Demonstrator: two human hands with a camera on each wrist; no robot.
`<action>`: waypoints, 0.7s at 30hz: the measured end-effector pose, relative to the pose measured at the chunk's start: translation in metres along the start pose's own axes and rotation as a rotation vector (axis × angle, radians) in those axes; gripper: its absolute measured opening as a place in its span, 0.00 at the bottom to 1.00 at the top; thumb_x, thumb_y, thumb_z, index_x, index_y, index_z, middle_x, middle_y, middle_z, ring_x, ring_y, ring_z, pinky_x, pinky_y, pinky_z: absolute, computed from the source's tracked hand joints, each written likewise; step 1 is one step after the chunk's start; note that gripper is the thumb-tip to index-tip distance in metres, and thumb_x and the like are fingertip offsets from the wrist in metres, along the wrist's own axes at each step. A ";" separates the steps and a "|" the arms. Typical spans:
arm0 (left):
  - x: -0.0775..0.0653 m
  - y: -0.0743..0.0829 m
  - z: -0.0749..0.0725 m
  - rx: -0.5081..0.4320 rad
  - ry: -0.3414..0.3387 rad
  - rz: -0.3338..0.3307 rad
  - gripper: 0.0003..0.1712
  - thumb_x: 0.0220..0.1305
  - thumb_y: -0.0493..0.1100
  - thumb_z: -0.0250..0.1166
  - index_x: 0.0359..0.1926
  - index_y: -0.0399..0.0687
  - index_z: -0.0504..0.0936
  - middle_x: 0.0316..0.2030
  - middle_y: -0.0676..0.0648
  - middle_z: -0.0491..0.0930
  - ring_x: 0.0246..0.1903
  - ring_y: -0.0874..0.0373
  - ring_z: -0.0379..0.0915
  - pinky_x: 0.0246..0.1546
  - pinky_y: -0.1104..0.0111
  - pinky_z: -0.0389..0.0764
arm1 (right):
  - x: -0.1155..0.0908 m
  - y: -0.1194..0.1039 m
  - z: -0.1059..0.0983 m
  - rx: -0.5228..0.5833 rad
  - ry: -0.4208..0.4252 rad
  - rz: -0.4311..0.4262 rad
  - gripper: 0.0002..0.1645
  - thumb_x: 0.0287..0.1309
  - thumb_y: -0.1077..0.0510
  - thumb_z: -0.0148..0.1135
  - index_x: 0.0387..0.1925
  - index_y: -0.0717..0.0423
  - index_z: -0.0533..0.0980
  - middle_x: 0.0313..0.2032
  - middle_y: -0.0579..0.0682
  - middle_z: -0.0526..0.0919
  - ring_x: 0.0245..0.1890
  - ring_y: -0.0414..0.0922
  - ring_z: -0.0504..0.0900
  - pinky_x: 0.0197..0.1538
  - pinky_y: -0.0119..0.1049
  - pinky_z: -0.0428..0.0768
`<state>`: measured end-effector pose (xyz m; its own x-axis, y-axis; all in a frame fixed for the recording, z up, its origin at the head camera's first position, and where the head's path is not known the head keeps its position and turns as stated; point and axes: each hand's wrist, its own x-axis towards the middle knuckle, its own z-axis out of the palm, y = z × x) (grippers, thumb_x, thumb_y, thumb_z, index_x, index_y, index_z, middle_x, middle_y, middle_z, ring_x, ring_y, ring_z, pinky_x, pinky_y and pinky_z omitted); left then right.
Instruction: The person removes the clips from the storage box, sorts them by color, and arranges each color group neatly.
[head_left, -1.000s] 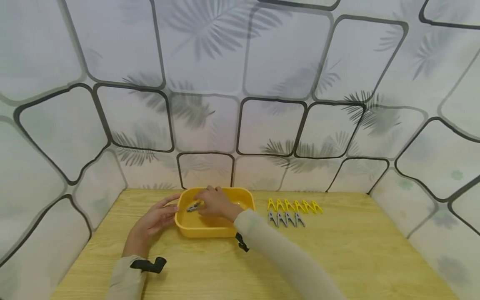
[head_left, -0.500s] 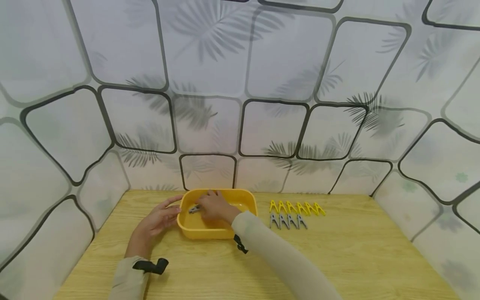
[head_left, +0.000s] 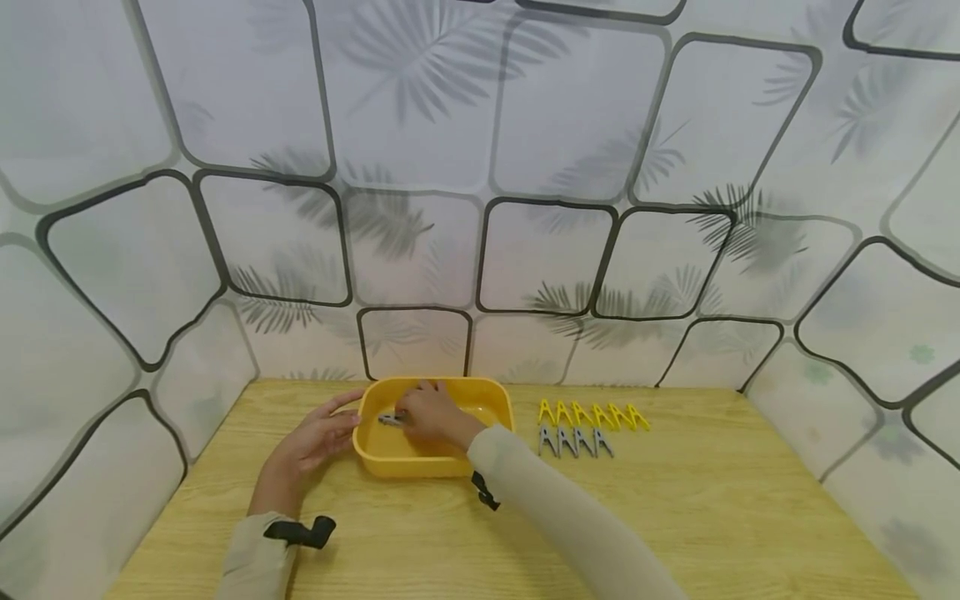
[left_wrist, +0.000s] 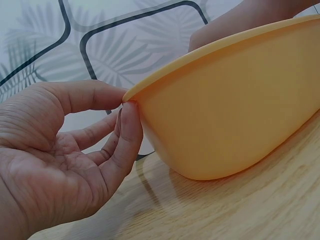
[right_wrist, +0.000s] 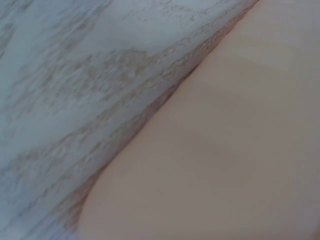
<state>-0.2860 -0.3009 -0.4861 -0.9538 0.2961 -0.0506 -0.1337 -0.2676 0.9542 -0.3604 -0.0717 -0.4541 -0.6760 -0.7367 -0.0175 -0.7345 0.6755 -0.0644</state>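
An orange-yellow plastic basin [head_left: 420, 468] stands on the table near the back wall. My left hand [head_left: 318, 437] is at its left end; the left wrist view shows thumb and fingertips pinching the basin's rim [left_wrist: 165, 71]. Inside the basin, my right hand [head_left: 433, 414] reaches down with curled fingers. A grey clothespin [head_left: 388, 419] sticks out to the left from its fingertips, low over the basin floor; the fingers hide its right end. In the right wrist view, blurred bare skin [right_wrist: 215, 150] fills most of the picture and no held thing shows.
Right of the basin, several yellow clothespins [head_left: 579, 413] lie in a row. A row of several grey clothespins [head_left: 566, 442] lies in front of them. The wood-grain table [head_left: 675, 500] meets a patterned wall covering [head_left: 540, 250] behind and at both sides.
My right hand has lowered into the basin, and the grey clothespin at its fingertips now lies flatter and lower. My left hand stays on the rim. The head view shifted slightly.
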 end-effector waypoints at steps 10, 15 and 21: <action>0.001 -0.001 0.000 0.000 -0.002 0.002 0.23 0.78 0.33 0.52 0.68 0.56 0.68 0.48 0.55 0.85 0.45 0.64 0.83 0.43 0.72 0.85 | 0.000 0.002 0.004 0.023 0.045 0.002 0.14 0.65 0.52 0.67 0.51 0.41 0.84 0.51 0.39 0.86 0.52 0.43 0.73 0.59 0.43 0.67; 0.002 -0.001 0.000 0.001 -0.007 0.006 0.22 0.78 0.33 0.51 0.65 0.59 0.70 0.48 0.55 0.86 0.45 0.64 0.83 0.44 0.72 0.85 | -0.004 0.001 0.000 0.031 0.075 -0.014 0.12 0.65 0.51 0.67 0.50 0.42 0.85 0.50 0.40 0.86 0.50 0.43 0.74 0.56 0.41 0.67; 0.002 -0.002 -0.001 -0.008 -0.028 0.019 0.22 0.78 0.31 0.50 0.63 0.61 0.72 0.47 0.55 0.86 0.45 0.64 0.84 0.44 0.72 0.85 | -0.012 0.001 -0.004 0.051 0.149 -0.052 0.10 0.65 0.52 0.69 0.47 0.42 0.86 0.48 0.39 0.87 0.48 0.42 0.75 0.57 0.43 0.69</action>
<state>-0.2878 -0.3009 -0.4883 -0.9483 0.3164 -0.0237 -0.1174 -0.2806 0.9526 -0.3535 -0.0616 -0.4499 -0.6410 -0.7556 0.1347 -0.7675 0.6311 -0.1122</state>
